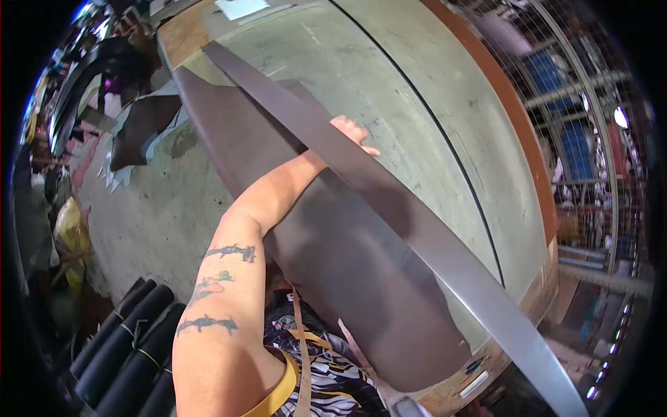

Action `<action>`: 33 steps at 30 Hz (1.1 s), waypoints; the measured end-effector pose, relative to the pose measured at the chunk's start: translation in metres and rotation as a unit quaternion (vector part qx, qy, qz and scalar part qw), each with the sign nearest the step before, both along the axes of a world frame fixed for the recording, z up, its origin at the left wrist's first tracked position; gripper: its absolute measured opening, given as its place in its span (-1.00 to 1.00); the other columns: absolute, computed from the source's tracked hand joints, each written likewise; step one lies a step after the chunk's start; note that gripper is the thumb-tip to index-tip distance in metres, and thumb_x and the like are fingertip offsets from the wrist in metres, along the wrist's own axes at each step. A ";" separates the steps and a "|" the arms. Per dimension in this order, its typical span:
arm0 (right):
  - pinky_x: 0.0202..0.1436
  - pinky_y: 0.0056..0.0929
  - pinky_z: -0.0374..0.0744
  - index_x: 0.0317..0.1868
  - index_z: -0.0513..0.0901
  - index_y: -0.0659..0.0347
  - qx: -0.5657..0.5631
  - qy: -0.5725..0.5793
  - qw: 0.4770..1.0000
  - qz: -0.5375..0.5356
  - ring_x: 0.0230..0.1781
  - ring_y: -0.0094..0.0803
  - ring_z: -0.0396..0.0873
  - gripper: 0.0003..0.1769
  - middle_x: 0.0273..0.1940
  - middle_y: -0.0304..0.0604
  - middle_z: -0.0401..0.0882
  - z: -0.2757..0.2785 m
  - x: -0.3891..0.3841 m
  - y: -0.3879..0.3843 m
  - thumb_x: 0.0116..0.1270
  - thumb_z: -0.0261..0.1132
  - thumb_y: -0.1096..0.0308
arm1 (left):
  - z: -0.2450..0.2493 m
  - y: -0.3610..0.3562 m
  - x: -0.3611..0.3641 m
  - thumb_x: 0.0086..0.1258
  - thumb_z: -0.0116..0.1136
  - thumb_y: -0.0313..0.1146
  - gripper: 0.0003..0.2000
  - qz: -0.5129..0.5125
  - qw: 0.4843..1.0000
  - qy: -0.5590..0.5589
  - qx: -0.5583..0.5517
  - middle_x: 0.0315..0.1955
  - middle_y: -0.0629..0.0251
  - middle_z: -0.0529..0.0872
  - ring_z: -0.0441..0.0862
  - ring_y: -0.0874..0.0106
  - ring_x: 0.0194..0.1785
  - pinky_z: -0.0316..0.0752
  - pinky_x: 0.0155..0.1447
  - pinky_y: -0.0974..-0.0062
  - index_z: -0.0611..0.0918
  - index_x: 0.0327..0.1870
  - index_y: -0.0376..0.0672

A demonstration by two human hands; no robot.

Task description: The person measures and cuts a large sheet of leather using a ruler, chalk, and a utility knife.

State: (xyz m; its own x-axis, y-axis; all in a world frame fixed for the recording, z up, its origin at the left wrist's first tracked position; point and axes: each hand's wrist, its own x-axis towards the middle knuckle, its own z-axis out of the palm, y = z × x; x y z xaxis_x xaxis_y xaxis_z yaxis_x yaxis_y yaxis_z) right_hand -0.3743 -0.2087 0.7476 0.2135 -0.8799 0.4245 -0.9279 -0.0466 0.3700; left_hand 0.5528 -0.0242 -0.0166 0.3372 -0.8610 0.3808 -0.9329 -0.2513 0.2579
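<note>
My left arm reaches from the lower left across a large dark brown sheet, leather-like, (pixel 333 236) on the worktable. A long brown strip (pixel 417 215) passes over my left wrist and covers part of the hand. Beyond the strip's far edge, my left hand (pixel 354 132) shows curled fingers, with the thumb toward the right. What the fingers hold, if anything, is hidden. The strip runs diagonally from the upper left to the lower right, where its broad end hangs past the table edge. My right hand is outside the view.
The greenish worktable (pixel 424 76) has a dark line (pixel 445 142) along it. Torn brown scraps (pixel 142 128) lie at the left. Black rolls (pixel 132 347) stand at the lower left. A wire-mesh partition (pixel 580 90) rises at the right. White paper (pixel 241 7) lies at the top.
</note>
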 end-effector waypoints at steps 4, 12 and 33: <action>0.62 -0.14 0.30 0.47 0.45 0.24 0.032 0.052 0.998 0.029 0.54 -0.06 0.32 -0.21 0.46 0.04 0.43 0.004 -0.015 0.004 0.13 0.28 0.68 | 0.024 -0.017 0.001 0.21 0.28 0.43 -0.34 0.026 0.999 0.042 0.013 -0.50 0.01 0.73 0.69 -0.03 -0.30 0.56 -0.19 0.01 0.74 -0.47 -0.16; 0.57 -0.24 0.41 0.41 0.47 0.21 0.082 0.180 0.980 0.036 0.50 -0.09 0.40 -0.10 0.42 0.02 0.48 -0.113 -0.040 0.002 -0.05 0.19 0.89 | 0.005 -0.016 -0.085 0.48 0.22 0.09 -0.51 0.127 0.975 -0.143 -0.109 0.16 0.04 0.68 0.57 0.00 0.29 0.50 0.30 -0.03 0.69 0.07 -0.21; 0.41 -0.08 0.46 0.17 0.53 0.13 0.404 -0.171 0.899 0.013 0.35 -0.02 0.47 -0.37 0.17 -0.07 0.58 -0.726 -0.151 0.085 0.01 0.41 0.60 | -0.010 0.179 -0.358 0.36 0.34 0.11 -0.18 0.243 0.970 0.007 -0.032 0.47 -0.18 0.40 0.25 -0.08 0.57 0.12 0.62 0.02 0.45 0.42 -0.43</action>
